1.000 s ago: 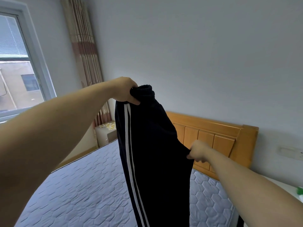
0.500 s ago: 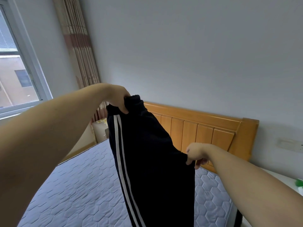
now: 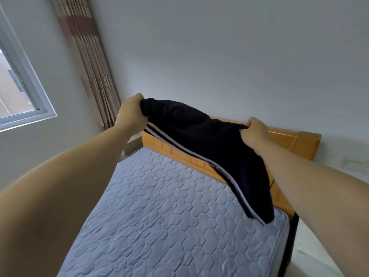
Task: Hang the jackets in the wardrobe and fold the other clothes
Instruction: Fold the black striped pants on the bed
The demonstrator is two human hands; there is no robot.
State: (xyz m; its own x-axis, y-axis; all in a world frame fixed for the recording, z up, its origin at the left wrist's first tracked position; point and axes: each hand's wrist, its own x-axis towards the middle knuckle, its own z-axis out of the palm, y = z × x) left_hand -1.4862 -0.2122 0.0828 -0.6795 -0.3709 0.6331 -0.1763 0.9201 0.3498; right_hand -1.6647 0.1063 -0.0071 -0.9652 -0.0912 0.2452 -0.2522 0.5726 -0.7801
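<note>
Now both arms stretched out, left hand [image 3: 131, 114] and right hand [image 3: 254, 132] each clutching the dark trousers [image 3: 209, 144] above the mattress [image 3: 169, 216].

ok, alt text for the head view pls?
Two bare hands hold dark track pants with white side stripes up over a quilted mattress, the left hand gripping one end, the right hand the other. Wooden headboard, curtain and window behind.

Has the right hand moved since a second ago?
Yes. The right hand has risen: earlier low against the headboard panels, it now grips the dark trousers at the headboard top rail, nearly level with the left hand.
</note>
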